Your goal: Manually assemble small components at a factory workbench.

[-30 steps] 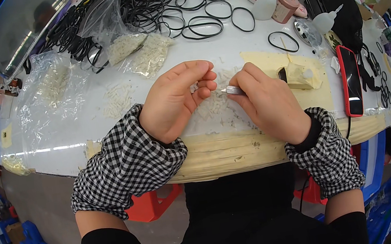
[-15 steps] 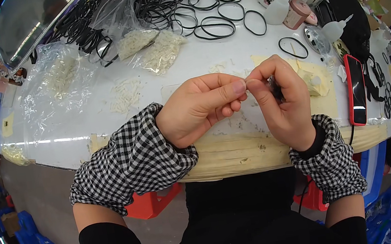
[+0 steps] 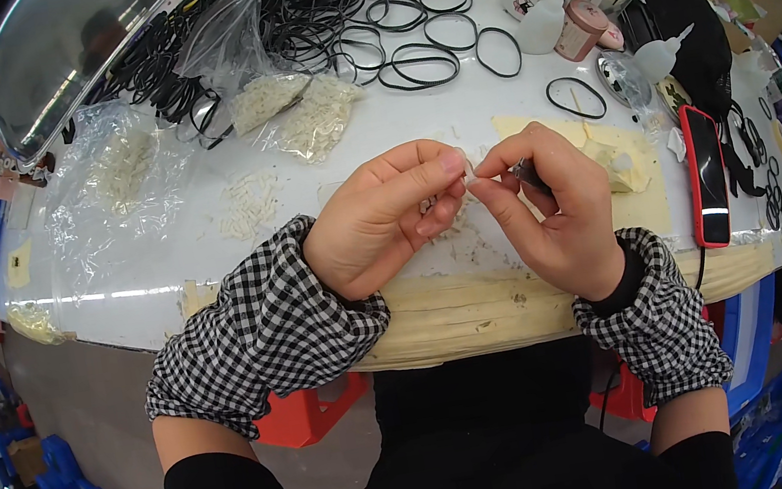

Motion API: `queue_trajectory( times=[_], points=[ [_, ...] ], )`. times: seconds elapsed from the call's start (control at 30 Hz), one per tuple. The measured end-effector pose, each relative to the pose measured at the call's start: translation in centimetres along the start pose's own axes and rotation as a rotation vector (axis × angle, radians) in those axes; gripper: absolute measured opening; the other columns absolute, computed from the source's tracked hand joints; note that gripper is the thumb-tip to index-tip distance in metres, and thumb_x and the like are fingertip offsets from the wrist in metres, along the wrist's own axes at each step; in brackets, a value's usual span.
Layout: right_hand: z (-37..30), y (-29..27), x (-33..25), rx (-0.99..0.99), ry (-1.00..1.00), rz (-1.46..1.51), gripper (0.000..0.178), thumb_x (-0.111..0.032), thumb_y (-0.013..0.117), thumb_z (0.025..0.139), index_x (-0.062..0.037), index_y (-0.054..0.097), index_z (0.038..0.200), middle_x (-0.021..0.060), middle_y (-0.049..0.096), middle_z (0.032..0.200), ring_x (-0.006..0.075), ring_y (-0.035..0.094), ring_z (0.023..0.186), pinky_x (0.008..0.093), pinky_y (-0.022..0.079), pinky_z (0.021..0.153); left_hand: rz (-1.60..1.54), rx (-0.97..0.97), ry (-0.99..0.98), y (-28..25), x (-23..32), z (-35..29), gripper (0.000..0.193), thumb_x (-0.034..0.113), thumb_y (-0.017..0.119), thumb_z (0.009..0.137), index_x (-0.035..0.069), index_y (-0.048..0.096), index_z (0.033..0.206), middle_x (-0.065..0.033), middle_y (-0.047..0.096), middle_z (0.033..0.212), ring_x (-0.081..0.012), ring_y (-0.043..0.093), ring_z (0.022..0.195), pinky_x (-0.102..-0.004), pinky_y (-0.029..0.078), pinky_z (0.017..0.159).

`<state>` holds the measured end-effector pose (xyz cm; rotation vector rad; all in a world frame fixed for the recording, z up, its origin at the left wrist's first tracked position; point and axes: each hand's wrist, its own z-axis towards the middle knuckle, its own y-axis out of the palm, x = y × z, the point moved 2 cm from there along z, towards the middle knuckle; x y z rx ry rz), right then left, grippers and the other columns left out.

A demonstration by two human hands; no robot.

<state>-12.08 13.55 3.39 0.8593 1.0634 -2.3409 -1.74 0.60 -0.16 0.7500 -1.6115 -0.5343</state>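
Over the front part of the white table, my left hand (image 3: 377, 221) pinches a tiny pale piece (image 3: 468, 169) between thumb and forefinger. Its other fingers curl inward. My right hand (image 3: 562, 204) meets it from the right, thumb and forefinger close together at that piece. A small dark object with a shiny face (image 3: 530, 175) is tucked inside the curled fingers of my right hand; most of it is hidden, so its kind is unclear. Beyond my left hand lies a loose scatter of small white pieces (image 3: 249, 205).
Clear bags of pale pieces (image 3: 317, 119) lie behind my left hand, beside tangled black cords (image 3: 305, 4). Black rings (image 3: 420, 66) spread across the back. At right are a red-edged phone (image 3: 708, 177), a squeeze bottle (image 3: 661, 57) and yellowish paper (image 3: 632, 132). Yellowish padding (image 3: 463, 320) covers the front edge.
My fingertips have drawn slightly apart, showing a gap with the pale piece in it. Both hands have shifted a little to the left, and the dark object shows more plainly.
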Motion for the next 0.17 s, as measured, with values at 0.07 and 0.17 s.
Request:
queue_trajectory(
  times=[0.07,0.17],
  points=[
    [0.09,-0.08,-0.12,-0.051,0.004,-0.071,0.016,-0.01,0.07,0.078,-0.0021,0.057,0.084,0.0062,0.055,0.07,0.0161,0.053,0.057,0.0255,0.042,0.051,0.031,-0.001,0.015,-0.13,0.04,-0.13,0.016,0.021,0.053,0.094,0.005,0.056,0.092,0.0032,0.052,0.078,-0.0031,0.043,0.066,-0.0159,0.036,0.058],
    [0.14,-0.53,-0.32,-0.13,0.038,-0.18,0.016,-0.014,0.068,0.08,-0.0024,0.057,0.084,0.0061,0.055,0.07,0.0168,0.055,0.058,0.026,0.043,0.051,0.076,-0.053,0.015,-0.15,0.13,-0.16,0.017,0.023,0.048,0.096,0.006,0.051,0.094,0.0031,0.049,0.079,-0.0037,0.038,0.065,-0.0154,0.034,0.059]
  ],
)
